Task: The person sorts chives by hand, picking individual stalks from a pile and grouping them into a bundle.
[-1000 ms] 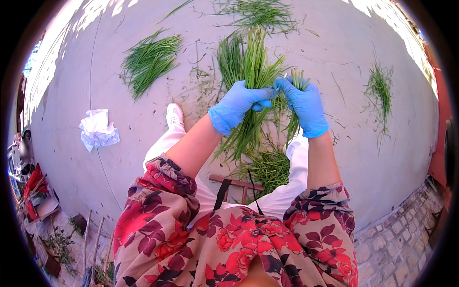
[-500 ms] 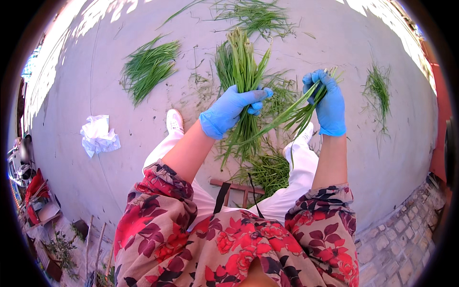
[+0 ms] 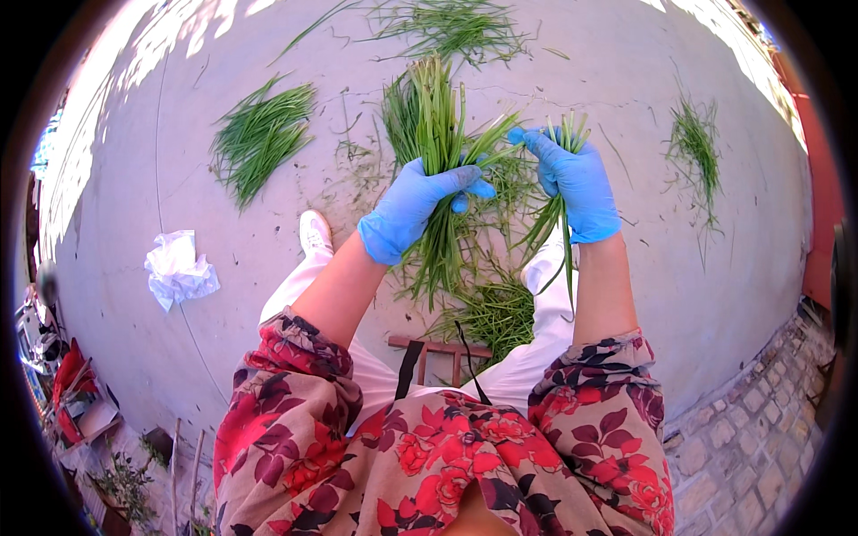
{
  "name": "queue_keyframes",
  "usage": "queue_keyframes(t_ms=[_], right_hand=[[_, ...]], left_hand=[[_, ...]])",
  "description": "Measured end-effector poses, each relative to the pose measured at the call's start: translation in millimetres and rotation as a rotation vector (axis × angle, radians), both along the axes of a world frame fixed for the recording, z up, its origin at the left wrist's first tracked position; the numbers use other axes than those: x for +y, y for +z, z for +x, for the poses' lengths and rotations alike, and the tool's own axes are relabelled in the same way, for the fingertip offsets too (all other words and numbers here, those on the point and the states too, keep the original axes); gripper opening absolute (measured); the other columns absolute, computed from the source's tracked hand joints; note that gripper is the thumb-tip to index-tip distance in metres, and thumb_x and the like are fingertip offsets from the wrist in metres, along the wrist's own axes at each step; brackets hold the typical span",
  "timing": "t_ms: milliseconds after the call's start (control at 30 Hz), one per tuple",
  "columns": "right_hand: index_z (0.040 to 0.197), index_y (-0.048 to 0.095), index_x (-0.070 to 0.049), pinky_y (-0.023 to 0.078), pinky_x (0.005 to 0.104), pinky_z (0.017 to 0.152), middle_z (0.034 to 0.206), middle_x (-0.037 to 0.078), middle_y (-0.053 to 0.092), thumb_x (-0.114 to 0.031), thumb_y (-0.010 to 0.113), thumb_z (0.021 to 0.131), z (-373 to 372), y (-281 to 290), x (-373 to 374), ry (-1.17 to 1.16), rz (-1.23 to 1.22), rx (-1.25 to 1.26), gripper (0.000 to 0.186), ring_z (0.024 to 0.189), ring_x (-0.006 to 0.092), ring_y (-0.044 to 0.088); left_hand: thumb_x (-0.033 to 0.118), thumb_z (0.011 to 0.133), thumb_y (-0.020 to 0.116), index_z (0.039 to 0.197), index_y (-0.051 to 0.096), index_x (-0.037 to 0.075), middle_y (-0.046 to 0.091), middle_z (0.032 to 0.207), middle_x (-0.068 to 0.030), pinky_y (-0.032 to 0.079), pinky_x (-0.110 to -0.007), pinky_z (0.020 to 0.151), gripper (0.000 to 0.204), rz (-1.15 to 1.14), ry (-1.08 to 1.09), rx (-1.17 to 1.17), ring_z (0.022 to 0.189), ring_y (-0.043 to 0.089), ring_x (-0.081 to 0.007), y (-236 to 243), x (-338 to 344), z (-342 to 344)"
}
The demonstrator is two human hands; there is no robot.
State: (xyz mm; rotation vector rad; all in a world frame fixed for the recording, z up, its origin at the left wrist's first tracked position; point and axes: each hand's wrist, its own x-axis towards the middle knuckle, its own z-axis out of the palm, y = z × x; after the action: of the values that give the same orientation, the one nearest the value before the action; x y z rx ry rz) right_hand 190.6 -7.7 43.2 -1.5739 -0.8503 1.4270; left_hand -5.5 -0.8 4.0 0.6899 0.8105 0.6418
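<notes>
The long, thin green bundle of leafy stalks [image 3: 439,125] is held above the pale grey concrete floor [image 3: 706,304], with its long axis running far to near: the paler, stiffer stalk ends point to the far side, and the thin leaf tips trail loosely toward the near side. It looks fresh and uneven, light green at the far end and darker below, with several stalks splaying to the right. The blue-gloved left hand [image 3: 407,207] has its grip closed around the bundle's middle. The blue-gloved right hand [image 3: 579,183], just to the right, has its fingers curled around a smaller, thinner green bunch [image 3: 569,137] with ends pointing far and leaves hanging near; its thumb and forefinger meet at the tips of the splayed stalks. Nearer lies a tangled green heap [image 3: 500,313] between the white-trousered legs, beside a reddish-brown frame [image 3: 438,345]. Farther out on the floor are a neat green pile [image 3: 264,138] to the left, a loose green pile [image 3: 456,29] at the far side and a sparse green clump [image 3: 695,147] to the right. At left sits a crumpled white plastic bag [image 3: 180,268]; its contents cannot be told.
</notes>
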Motion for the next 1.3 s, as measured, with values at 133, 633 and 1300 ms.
queue_keyframes(t_ms=[133,633,1300], right_hand=[[0.092,0.064,-0.001,0.022,0.0213,0.041,0.051,-0.006,0.037,-0.018,0.057,0.087,-1,2,0,0.001,0.03,0.045,0.019,0.043,0.0043,0.03],[0.09,0.067,-0.004,0.027,0.0207,0.041,0.057,-0.003,0.048,-0.021,0.066,0.081,28,-9,7,-0.222,0.005,-0.131,0.019,0.044,0.0043,0.036],[0.086,0.063,-0.002,0.031,0.0222,0.045,0.056,-0.004,0.044,-0.026,0.059,0.086,3,-16,4,-0.183,0.065,0.181,0.025,0.047,0.0074,0.039]], left_hand=[[0.014,0.084,0.06,0.105,0.057,0.001,0.064,0.092,-0.0099,0.041,-0.022,0.057,0.025,-0.016,0.082,-0.014,0.072,0.057,-0.0104,-4,2,-2],[0.014,0.082,0.064,0.109,0.054,-0.002,0.065,0.087,-0.0122,0.042,-0.021,0.056,0.033,-0.035,0.179,-0.014,0.064,0.053,-0.0087,-6,4,-6],[0.017,0.082,0.065,0.107,0.06,0.002,0.065,0.094,-0.0076,0.047,-0.023,0.063,0.03,0.046,-0.024,0.061,0.076,0.061,-0.0116,4,0,1]])
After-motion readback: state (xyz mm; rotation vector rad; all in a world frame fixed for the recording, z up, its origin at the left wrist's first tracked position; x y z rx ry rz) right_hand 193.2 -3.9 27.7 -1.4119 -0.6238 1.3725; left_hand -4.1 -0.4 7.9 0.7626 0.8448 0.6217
